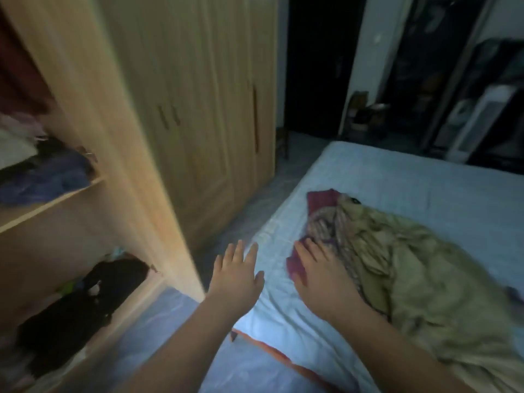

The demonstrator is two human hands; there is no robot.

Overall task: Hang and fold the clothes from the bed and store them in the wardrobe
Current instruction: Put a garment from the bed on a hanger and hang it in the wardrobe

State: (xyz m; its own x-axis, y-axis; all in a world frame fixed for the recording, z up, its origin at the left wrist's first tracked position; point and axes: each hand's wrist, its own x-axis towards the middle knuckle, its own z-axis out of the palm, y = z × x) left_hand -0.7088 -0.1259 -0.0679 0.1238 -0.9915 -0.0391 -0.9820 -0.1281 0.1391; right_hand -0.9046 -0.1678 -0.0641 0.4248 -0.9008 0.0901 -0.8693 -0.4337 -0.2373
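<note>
Head view. Both forearms are reaching forward, palms down. The left hand (236,275) is hovering over the near edge of the bed (397,177) with fingers straight and spread, its grip released and holding nothing. The right hand (319,282) is lying flat, fingers extended, on the near end of a maroon cloth (319,198), grip likewise released. The cloth is sitting in a heap of clothes on the pale blue sheet, beside a crumpled olive garment (425,268). At left the wardrobe (198,109) is standing open, its shelf (56,201) carrying piled clothing (56,177).
</note>
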